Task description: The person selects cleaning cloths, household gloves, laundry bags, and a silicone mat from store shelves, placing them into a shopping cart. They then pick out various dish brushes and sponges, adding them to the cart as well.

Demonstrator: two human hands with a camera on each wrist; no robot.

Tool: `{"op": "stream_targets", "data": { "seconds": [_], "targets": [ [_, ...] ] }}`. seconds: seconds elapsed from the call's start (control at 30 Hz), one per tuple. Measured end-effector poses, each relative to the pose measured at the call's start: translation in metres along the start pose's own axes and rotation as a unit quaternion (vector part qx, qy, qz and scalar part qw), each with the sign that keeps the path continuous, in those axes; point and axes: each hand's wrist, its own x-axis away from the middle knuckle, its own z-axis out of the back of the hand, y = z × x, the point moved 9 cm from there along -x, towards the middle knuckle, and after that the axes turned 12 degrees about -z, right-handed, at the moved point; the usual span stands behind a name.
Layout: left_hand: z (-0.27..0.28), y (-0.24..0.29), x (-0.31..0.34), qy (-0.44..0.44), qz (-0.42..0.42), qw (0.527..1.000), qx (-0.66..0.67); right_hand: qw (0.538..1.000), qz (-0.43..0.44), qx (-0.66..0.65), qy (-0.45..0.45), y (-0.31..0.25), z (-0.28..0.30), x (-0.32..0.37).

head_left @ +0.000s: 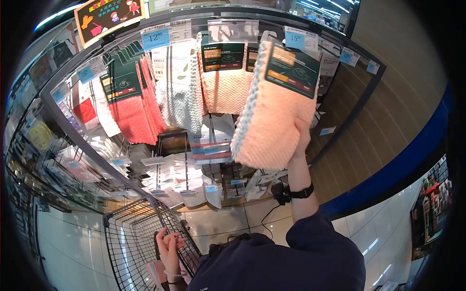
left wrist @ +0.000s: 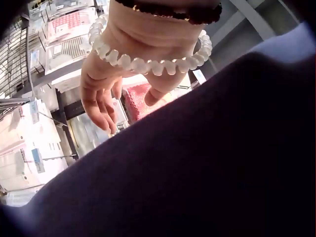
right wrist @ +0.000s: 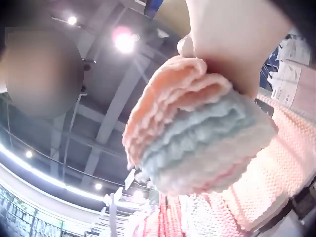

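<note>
My right hand (head_left: 302, 136) grips the lower right edge of a pack of fluffy cleaning cloths (head_left: 272, 121). The pack is peach in front, with a dark green card (head_left: 291, 70) at its top, right below a price tag. From the right wrist view, peach, light blue and white layers of the cloths (right wrist: 197, 143) bunch up under the hand, whose fingers are mostly hidden. My left hand (head_left: 169, 245) hangs beside the shopping cart (head_left: 128, 237), fingers loosely bent. Nothing shows between those fingers (left wrist: 101, 106) in the left wrist view.
More cloth packs hang alongside: peach (head_left: 225, 92), grey-white (head_left: 179, 97) and red (head_left: 133, 116). Lower hooks carry white packages (head_left: 182, 179). A dark metal frame (head_left: 97, 160) borders the rack on the left, and a brown panel (head_left: 361, 121) stands at the right.
</note>
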Motion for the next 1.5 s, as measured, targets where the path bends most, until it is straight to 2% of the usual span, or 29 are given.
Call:
{"op": "stream_targets", "data": {
  "seconds": [0.03, 0.1, 0.13, 0.2, 0.33, 0.47, 0.57, 0.63, 0.7, 0.77, 0.8, 0.83, 0.87, 0.9, 0.97, 1.0, 1.07, 1.13, 1.17, 1.2, 1.27, 1.33, 1.4, 1.47, 1.5],
  "targets": [
    [-0.004, 0.001, -0.003, -0.002, 0.000, 1.000, -0.003, 1.000, 0.001, -0.002, 0.003, -0.002, -0.003, 0.008],
    [-0.028, 0.012, -0.010, -0.097, -0.035, 0.995, 0.006, 0.979, -0.103, -0.163, -0.059, 0.011, -0.019, 0.019],
    [-0.035, 0.017, -0.011, -0.108, -0.045, 0.993, 0.003, 0.980, -0.100, -0.164, -0.056, 0.013, -0.015, 0.019],
    [-0.050, 0.028, -0.013, -0.125, -0.060, 0.990, -0.008, 0.956, -0.095, -0.250, -0.122, 0.012, -0.016, 0.017],
    [-0.061, 0.032, -0.014, -0.146, -0.080, 0.986, -0.018, 0.973, -0.094, -0.185, -0.102, -0.007, -0.006, 0.011],
    [-0.058, 0.028, -0.012, -0.139, -0.045, 0.989, 0.014, 0.989, -0.030, -0.124, -0.073, -0.041, 0.011, 0.000],
    [-0.057, 0.025, -0.011, -0.149, -0.049, 0.987, 0.021, 0.996, -0.010, -0.074, -0.050, -0.036, 0.024, 0.005],
    [-0.055, 0.019, -0.008, -0.167, -0.039, 0.985, 0.011, 0.998, -0.044, -0.025, -0.042, 0.010, 0.033, 0.024],
    [-0.068, 0.034, -0.009, -0.198, -0.110, 0.974, 0.011, 0.992, -0.099, 0.033, -0.066, 0.072, 0.036, 0.054],
    [-0.078, 0.031, -0.008, -0.216, -0.098, 0.971, 0.016, 0.972, -0.165, 0.100, -0.136, 0.153, 0.029, 0.088],
    [-0.082, 0.030, -0.006, -0.205, -0.114, 0.969, 0.079, 0.919, -0.330, 0.111, -0.184, 0.179, 0.007, 0.113],
    [-0.083, 0.029, -0.005, -0.193, -0.131, 0.962, 0.141, 0.914, -0.181, 0.320, -0.173, 0.166, -0.020, 0.119],
    [-0.076, 0.012, 0.001, -0.193, -0.079, 0.966, 0.153, 0.854, -0.279, 0.306, -0.315, 0.173, -0.061, 0.127],
    [-0.047, -0.027, -0.011, -0.178, -0.049, 0.965, -0.188, 0.856, -0.282, 0.301, -0.312, 0.173, -0.071, 0.131],
    [-0.041, -0.037, -0.005, -0.092, -0.028, 0.994, 0.045, 0.799, -0.331, 0.323, -0.385, 0.184, -0.087, 0.151],
    [-0.040, -0.042, -0.006, -0.090, -0.026, 0.995, 0.041, 0.790, -0.324, 0.327, -0.404, 0.180, -0.095, 0.154],
    [-0.026, -0.040, -0.012, -0.017, -0.055, 0.994, 0.095, 0.801, -0.301, 0.309, -0.414, 0.178, -0.095, 0.155],
    [-0.008, -0.029, -0.016, 0.012, -0.056, 0.997, 0.047, 0.810, -0.282, 0.292, -0.424, 0.181, -0.088, 0.158],
    [0.000, -0.024, -0.019, 0.037, -0.061, 0.997, 0.004, 0.809, -0.277, 0.308, -0.417, 0.191, -0.074, 0.157],
    [0.009, -0.012, -0.018, 0.085, -0.123, 0.989, -0.023, 0.808, -0.271, 0.325, -0.411, 0.198, -0.062, 0.155],
    [0.033, -0.001, -0.015, 0.148, -0.161, 0.975, -0.050, 0.784, -0.351, 0.363, -0.360, 0.211, -0.021, 0.144],
    [0.068, 0.005, -0.011, 0.213, -0.174, 0.959, -0.068, 0.819, -0.325, 0.377, -0.285, 0.211, 0.031, 0.125],
    [0.108, 0.004, -0.005, 0.278, -0.170, 0.942, -0.081, 0.852, -0.342, 0.353, -0.179, 0.190, 0.083, 0.098],
    [0.149, -0.003, 0.007, 0.335, -0.152, 0.925, -0.090, 0.888, -0.296, 0.352, -0.019, 0.150, 0.138, 0.070],
    [0.168, -0.010, 0.016, 0.358, -0.140, 0.918, -0.094, 0.888, -0.187, 0.416, 0.060, 0.135, 0.181, 0.050]
  ]
}}
